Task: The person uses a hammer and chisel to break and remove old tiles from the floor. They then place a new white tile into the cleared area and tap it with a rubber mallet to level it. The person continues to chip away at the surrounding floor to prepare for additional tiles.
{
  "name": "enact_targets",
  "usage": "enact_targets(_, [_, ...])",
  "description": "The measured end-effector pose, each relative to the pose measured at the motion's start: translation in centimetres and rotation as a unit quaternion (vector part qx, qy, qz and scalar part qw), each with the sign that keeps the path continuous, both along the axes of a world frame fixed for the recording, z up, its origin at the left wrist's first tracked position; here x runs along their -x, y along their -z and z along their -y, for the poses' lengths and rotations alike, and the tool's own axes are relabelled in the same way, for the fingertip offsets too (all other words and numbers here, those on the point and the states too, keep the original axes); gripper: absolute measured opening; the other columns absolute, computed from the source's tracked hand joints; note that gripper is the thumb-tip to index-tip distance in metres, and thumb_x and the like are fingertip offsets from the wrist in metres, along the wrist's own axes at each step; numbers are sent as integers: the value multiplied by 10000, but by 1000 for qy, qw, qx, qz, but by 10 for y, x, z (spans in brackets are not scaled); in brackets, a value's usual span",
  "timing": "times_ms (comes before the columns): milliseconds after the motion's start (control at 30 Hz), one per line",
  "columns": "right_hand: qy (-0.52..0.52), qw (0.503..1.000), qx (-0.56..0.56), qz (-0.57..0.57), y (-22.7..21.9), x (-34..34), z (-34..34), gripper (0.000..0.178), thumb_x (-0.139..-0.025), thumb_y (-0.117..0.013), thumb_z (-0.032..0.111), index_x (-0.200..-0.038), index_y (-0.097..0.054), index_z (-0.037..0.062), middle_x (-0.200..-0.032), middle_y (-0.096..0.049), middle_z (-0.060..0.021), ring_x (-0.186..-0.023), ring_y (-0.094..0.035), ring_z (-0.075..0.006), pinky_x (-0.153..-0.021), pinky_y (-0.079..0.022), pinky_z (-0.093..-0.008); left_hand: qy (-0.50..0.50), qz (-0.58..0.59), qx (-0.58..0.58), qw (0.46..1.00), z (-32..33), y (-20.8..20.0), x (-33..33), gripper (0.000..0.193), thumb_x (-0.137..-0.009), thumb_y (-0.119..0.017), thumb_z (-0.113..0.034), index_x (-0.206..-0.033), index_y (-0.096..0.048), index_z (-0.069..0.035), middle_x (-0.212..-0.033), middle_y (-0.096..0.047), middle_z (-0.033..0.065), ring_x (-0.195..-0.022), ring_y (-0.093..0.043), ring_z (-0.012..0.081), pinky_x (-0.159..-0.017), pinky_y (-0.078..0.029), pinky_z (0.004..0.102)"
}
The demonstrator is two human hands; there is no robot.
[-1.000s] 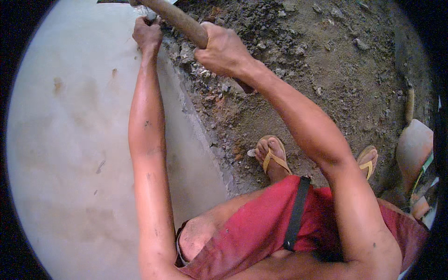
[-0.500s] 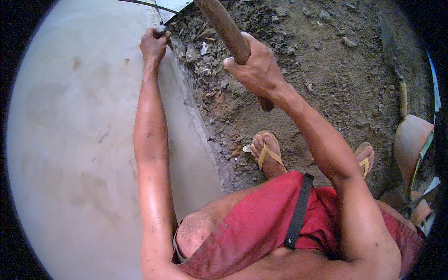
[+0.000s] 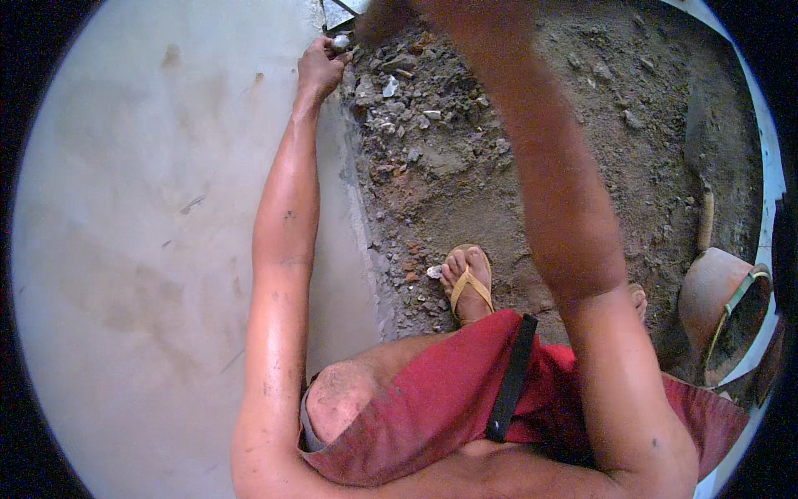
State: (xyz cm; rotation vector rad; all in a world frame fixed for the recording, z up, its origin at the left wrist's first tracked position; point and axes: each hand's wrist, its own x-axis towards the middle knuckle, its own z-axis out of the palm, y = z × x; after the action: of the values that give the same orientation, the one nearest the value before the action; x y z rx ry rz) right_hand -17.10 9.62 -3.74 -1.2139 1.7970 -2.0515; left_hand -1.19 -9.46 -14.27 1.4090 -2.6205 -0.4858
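My left hand (image 3: 322,68) reaches far forward to the edge of a smooth grey wall or slab (image 3: 150,208). Its fingers are closed round a metal chisel (image 3: 340,41), of which the rounded grey end shows; the rest is hidden. My right hand (image 3: 474,12) is smeared by motion and partly cut off by the top edge. A dark blurred shape (image 3: 384,21), seemingly part of the wooden-handled tool that hand gripped half a second ago, lies close to the chisel's right.
Broken rubble (image 3: 407,108) and packed soil (image 3: 598,108) spread right of the slab. My sandalled foot (image 3: 467,287) stands on the soil. A clay-coloured bowl (image 3: 715,291) rests on its side at the right, below a short stick (image 3: 706,218). Pale sheeting (image 3: 766,158) lines the far right.
My right arm has swung forward and up to the top edge, taking the wooden handle out of clear sight. The view has shifted a little; my left hand still grips the chisel.
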Motion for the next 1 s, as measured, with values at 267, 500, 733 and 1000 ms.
enact_targets(267, [-280,895,-334,97,81,-47,-25,276,-686,-588,145,-915,-556,-6,-707,-595,-136,-672,-601,-214,-631,-481,-342,17,-56,52,997,11,21,-19,278,-713,-709,-169,-933,-611,-31,-902,-666,135,-849,-643,259,-747,-487,353])
enact_targets(500, [-118,993,-29,0,-61,17,-23,252,-718,-598,177,-891,-553,-1,-732,-573,-137,-642,-582,-268,-584,-475,-386,-42,-9,66,997,1,8,-2,289,-710,-721,-186,-920,-613,-17,-890,-664,150,-842,-641,265,-748,-486,347])
enact_targets(733, [-124,952,-269,80,129,-68,12,302,-725,-580,215,-949,-575,11,-903,-621,-218,-742,-616,-370,-649,-494,-439,-31,1,72,997,8,16,-13,320,-699,-741,-220,-915,-611,-24,-865,-665,140,-813,-643,254,-733,-486,348])
enact_targets(1000, [-147,970,-192,38,6,-11,-24,213,-719,-623,215,-751,-535,24,-615,-585,-67,-465,-506,-132,-456,-435,-316,-79,-9,67,995,18,20,-18,353,-677,-747,-232,-916,-606,-14,-895,-657,155,-862,-634,281,-776,-481,365])
